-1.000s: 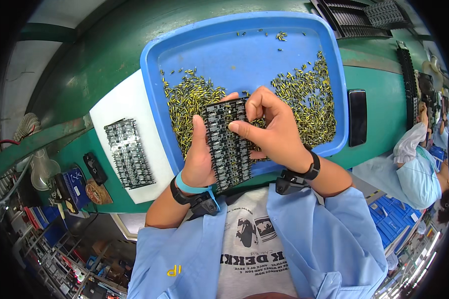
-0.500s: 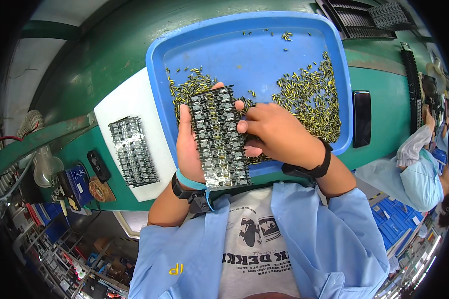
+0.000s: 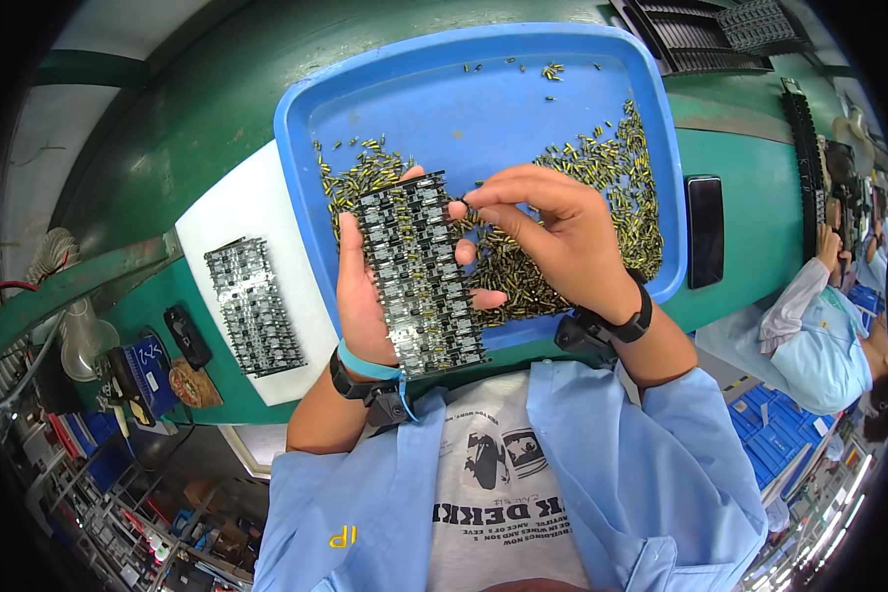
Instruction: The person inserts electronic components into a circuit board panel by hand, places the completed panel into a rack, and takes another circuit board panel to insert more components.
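My left hand [image 3: 365,314] grips a panel of small circuit boards [image 3: 426,281] from beneath, thumb along its left edge and fingertips showing past the right edge. Rows of metal parts and a middle strip of yellowish pieces cover the panel, tilted slightly above the blue tray [image 3: 675,187]. At the panel's upper right edge, my right hand [image 3: 570,229] has thumb and forefinger pinched together; a tiny dark bit shows at the tips, too small to name. Many small black-and-yellow cylindrical components [image 3: 523,268] lie loose in the tray, heaped toward the right and near sides.
A second board panel [image 3: 257,308] rests on a white sheet [image 3: 203,209] left of the tray. A black phone [image 3: 704,233] lies to the right on the green table [image 3: 760,187]. Dark racks [image 3: 705,37] stand at the far right. Another person in light blue [image 3: 817,345] sits beyond.
My right hand has moved from the panel's middle right edge up to its upper right edge, fingers now extended in a pinch. The left hand still holds the panel.
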### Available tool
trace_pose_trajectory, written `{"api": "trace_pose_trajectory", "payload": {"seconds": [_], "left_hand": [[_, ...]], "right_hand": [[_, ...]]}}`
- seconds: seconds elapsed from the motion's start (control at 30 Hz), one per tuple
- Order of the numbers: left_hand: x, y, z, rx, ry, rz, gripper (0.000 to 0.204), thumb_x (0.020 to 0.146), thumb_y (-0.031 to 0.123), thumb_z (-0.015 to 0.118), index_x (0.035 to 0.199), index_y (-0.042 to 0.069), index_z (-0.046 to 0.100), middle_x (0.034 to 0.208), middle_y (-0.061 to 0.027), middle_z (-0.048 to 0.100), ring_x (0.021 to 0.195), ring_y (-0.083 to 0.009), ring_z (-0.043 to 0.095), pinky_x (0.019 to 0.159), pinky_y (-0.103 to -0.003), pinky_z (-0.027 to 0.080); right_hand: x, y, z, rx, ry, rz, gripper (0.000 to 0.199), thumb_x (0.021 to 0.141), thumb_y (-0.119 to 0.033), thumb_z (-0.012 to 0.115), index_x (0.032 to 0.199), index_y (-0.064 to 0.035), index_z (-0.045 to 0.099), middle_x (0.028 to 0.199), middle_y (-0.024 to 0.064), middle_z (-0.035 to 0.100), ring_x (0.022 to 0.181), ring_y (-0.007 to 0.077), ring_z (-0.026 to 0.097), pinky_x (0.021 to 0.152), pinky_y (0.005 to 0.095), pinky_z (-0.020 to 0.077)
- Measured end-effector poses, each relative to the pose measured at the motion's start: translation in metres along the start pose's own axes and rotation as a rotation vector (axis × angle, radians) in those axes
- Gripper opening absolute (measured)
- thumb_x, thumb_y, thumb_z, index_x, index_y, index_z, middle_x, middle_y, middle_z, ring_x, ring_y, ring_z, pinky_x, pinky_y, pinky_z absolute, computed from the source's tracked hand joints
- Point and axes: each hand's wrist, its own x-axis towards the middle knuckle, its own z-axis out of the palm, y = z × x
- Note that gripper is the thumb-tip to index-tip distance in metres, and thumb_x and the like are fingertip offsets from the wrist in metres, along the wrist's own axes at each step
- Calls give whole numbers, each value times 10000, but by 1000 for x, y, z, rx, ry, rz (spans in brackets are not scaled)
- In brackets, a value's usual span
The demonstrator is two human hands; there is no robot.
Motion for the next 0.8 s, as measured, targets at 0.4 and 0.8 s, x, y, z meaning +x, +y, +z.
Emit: {"api": "trace_pose_trajectory", "payload": {"seconds": [0.4,0.8], "left_hand": [[0,-1,1,28,-6,-3,768,1108,726,219,1707,249,268,1469,-171,583,1179,-339,648,967,-774,574],[0,-1,0,42,-9,-21,783,1100,742,209,1711,255,255,1469,-160,587,1190,-338,649,975,-778,568]], "right_hand": [[-1,-1,0,306,-37,240,136,1003,-17,750,1124,40,772,1088,62,785,988,109,718,897,279,571],[-2,2,4,377,-29,323,117,1024,-57,741,1109,21,763,1081,51,775,984,115,702,906,279,559]]}}
